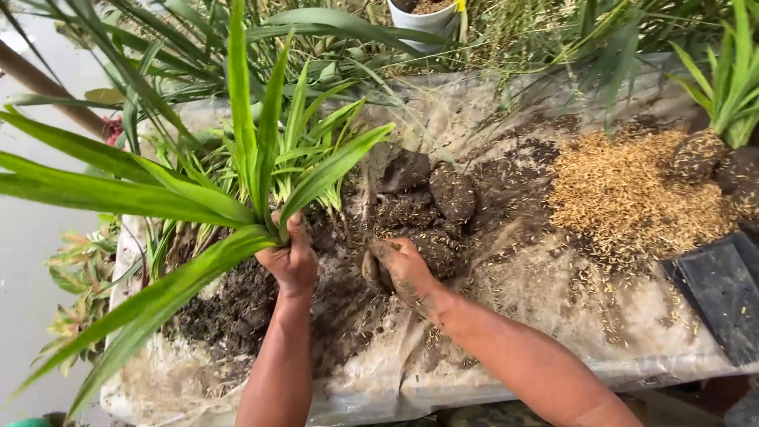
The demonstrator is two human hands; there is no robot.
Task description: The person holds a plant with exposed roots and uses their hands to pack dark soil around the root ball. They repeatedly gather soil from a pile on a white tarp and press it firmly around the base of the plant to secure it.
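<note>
A green plant [237,158] with long leaves is gripped at its base by the left hand [293,259], above the dark soil [237,308] on the tabletop [553,316]. A lump of soil is clutched by the muddy right hand [399,269]. A heap of yellow husks [632,198] is seen nearby.

1. A heap of tan rice husks [632,194] lies on the plastic-covered desk [553,316], right of the middle.
2. A white pot [424,20] stands at the far edge among grasses.
3. A black tray [723,292] rests at the right edge.
4. A small green plant [731,79] with a dark root ball [700,154] sits far right.
</note>
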